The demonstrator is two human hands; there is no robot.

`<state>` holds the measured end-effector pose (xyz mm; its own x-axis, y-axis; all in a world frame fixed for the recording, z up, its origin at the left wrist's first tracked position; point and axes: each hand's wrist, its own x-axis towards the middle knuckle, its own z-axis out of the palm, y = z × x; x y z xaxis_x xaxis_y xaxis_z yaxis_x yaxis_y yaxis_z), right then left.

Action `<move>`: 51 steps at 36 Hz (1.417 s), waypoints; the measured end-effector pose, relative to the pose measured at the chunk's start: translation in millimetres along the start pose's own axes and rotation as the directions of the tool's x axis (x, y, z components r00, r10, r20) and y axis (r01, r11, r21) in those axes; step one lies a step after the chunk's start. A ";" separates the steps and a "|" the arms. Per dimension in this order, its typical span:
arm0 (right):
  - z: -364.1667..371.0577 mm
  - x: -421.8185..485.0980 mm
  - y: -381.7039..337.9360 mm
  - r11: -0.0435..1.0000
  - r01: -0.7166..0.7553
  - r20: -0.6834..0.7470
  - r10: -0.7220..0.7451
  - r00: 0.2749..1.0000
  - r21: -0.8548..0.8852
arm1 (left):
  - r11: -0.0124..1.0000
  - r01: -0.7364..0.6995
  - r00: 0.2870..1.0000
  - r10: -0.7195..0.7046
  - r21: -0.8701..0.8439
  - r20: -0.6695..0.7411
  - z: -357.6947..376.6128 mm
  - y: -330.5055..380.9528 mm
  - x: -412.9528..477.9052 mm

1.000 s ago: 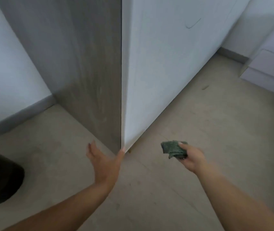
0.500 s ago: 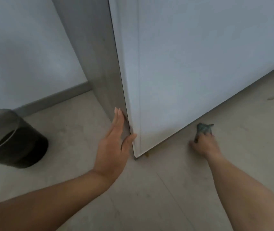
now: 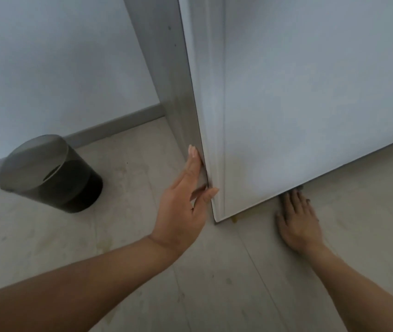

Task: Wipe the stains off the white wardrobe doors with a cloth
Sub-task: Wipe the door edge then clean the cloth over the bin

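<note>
Left hand (image 3: 181,209) on wardrobe side (image 3: 166,80); right hand (image 3: 297,221) at door (image 3: 310,92); bin (image 3: 49,173) nearby.

Soft, cool, even light fills my view without glare, the white door (image 3: 310,92) throws a faint shadow beneath its bottom edge, and straight lines bow near the frame's edges.

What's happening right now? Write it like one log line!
left hand: flat on wardrobe side | right hand: presses cloth at bottom edge of door | stage: wiping low
</note>
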<state>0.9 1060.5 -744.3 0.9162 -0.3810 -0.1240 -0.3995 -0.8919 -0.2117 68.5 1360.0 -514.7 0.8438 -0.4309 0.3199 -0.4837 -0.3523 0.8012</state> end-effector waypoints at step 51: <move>62.7 -94.8 -165.4 0.979 0.112 -0.136 -0.089 0.987 0.169 | 0.824 0.352 0.894 -0.155 -0.444 0.421 -40.9 -8.9 71.9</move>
<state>-21.8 1259.4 -758.3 0.9437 -0.3296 0.0283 -0.2940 -0.8748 -0.3852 143.0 1366.1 -478.2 0.7313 -0.6802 -0.0510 0.0018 -0.0728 0.9973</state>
